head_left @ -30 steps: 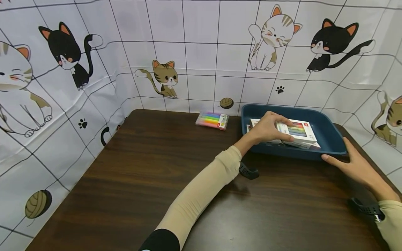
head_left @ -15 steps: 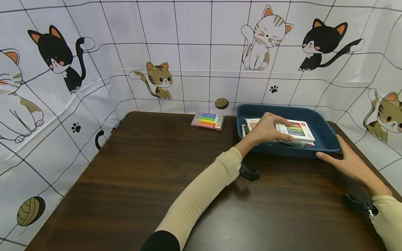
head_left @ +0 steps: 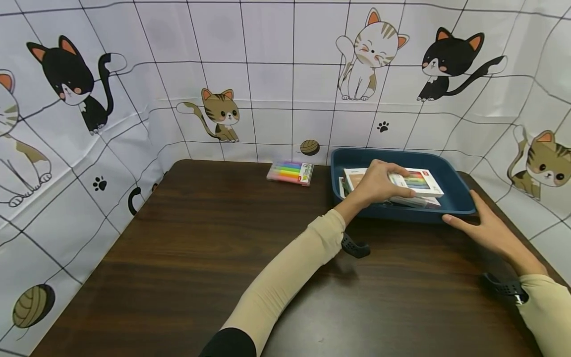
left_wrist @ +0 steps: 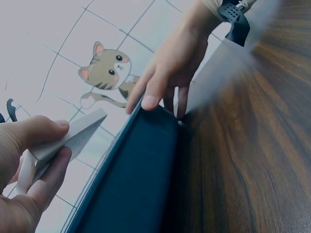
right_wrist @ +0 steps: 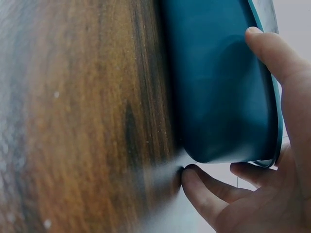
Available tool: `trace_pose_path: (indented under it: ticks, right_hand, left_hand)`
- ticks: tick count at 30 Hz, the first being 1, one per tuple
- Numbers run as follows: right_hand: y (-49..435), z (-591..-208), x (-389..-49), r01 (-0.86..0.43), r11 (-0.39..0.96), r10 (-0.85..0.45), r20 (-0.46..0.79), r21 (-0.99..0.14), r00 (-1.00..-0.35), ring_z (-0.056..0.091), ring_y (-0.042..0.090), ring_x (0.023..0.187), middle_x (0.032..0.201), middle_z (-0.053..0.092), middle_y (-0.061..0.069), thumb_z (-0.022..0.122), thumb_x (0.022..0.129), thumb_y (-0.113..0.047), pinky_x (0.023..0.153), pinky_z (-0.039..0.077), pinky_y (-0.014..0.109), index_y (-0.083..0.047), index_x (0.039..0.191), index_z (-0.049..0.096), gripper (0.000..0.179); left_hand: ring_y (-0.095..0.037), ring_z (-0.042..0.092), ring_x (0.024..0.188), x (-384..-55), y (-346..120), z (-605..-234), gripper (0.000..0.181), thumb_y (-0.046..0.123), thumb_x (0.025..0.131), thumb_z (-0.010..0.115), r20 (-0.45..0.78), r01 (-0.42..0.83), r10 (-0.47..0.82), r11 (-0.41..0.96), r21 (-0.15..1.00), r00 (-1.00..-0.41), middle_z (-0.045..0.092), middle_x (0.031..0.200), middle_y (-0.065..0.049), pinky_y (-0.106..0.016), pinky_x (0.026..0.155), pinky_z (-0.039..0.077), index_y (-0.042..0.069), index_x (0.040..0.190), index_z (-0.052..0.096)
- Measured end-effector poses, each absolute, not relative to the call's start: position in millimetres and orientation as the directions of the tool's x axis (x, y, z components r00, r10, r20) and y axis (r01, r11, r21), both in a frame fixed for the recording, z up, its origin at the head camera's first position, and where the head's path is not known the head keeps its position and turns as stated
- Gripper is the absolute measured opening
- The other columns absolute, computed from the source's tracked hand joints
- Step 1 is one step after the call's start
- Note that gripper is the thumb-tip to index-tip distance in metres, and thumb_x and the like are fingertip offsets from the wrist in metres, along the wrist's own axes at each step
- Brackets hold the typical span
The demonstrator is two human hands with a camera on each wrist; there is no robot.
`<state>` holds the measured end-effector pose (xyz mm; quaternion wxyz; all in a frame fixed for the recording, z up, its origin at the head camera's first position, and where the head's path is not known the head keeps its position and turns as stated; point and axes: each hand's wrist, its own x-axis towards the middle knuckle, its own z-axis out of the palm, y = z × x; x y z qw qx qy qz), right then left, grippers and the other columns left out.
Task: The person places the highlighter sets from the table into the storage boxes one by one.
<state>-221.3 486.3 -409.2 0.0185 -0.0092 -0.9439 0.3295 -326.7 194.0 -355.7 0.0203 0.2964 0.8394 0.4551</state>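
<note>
My left hand [head_left: 379, 184] reaches over the blue tray [head_left: 401, 214] and pinches a white box [head_left: 427, 184] with a window of coloured stripes between thumb and fingers. In the left wrist view this white box [left_wrist: 80, 132] is edge-on and tilted. Other flat white packages [head_left: 353, 174] lie in the tray, partly hidden by the hand. My right hand [head_left: 488, 232] holds the tray's near right corner. In the right wrist view, its thumb lies at the rim of the tray [right_wrist: 218, 87] and its fingers reach round the end wall.
A clear pack of rainbow-coloured pens [head_left: 290, 172] lies on the dark wooden table [head_left: 214, 238], left of the tray near the back edge. A white sheet printed with cats [head_left: 267, 44] hangs behind and beside the table.
The head view has turned slightly right. Relative to the tray, my left hand and the pinched box have shifted a little right. My right hand stays at the tray's corner.
</note>
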Motion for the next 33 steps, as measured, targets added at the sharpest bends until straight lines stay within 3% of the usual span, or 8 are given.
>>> trace_pose_path:
  ticks: [12, 22, 28, 33]
  right_hand:
    - [487.7, -410.7, -222.8, 0.018, 0.782, 0.043, 0.026, -0.623, -0.999, 0.010, 0.064, 0.139, 0.162, -0.002, 0.035, 0.063, 0.098, -0.050, 0.098, 0.014, 0.083, -0.019, 0.161, -0.017, 0.106]
    - [486.5, -407.8, -223.9, 0.050, 0.803, 0.061, -0.001, -0.594, -0.998, 0.005, 0.063, 0.141, 0.162, -0.009, 0.033, 0.060, 0.098, -0.055, 0.099, 0.013, 0.083, -0.014, 0.159, -0.020, 0.109]
    - [485.0, -406.0, -223.5, 0.057, 0.804, 0.063, -0.011, -0.592, -0.998, 0.003, 0.064, 0.141, 0.161, -0.010, 0.034, 0.059, 0.098, -0.055, 0.099, 0.012, 0.083, -0.012, 0.158, -0.021, 0.109]
    - [485.7, -405.5, -222.2, 0.062, 0.810, 0.065, -0.016, -0.583, -0.998, 0.002, 0.063, 0.142, 0.161, -0.012, 0.034, 0.059, 0.098, -0.055, 0.099, 0.012, 0.083, -0.011, 0.158, -0.022, 0.109]
  left_hand:
    - [-0.006, 0.037, 0.128, -322.7, 203.4, -360.2, 0.052, 0.036, 0.074, 0.094, 0.212, 0.432, 0.504, 0.371, 0.822, -0.837, 0.038, 0.152, 0.004, -0.019, 0.083, 0.043, 0.024, 0.122, 0.076]
    - [-0.007, 0.040, 0.105, -326.7, 210.5, -360.5, 0.052, 0.037, 0.073, 0.094, 0.256, 0.475, 0.508, 0.365, 0.801, -0.822, 0.049, 0.121, 0.006, -0.018, 0.078, 0.042, 0.024, 0.120, 0.077]
    - [-0.006, 0.038, 0.118, -328.2, 213.9, -358.2, 0.050, 0.036, 0.074, 0.094, 0.237, 0.441, 0.492, 0.355, 0.824, -0.838, 0.047, 0.137, 0.005, -0.019, 0.084, 0.042, 0.024, 0.119, 0.077]
    - [-0.004, 0.040, 0.118, -328.4, 220.2, -356.7, 0.048, 0.034, 0.074, 0.094, 0.241, 0.432, 0.492, 0.322, 0.842, -0.836, 0.045, 0.143, 0.007, -0.019, 0.086, 0.042, 0.024, 0.118, 0.078]
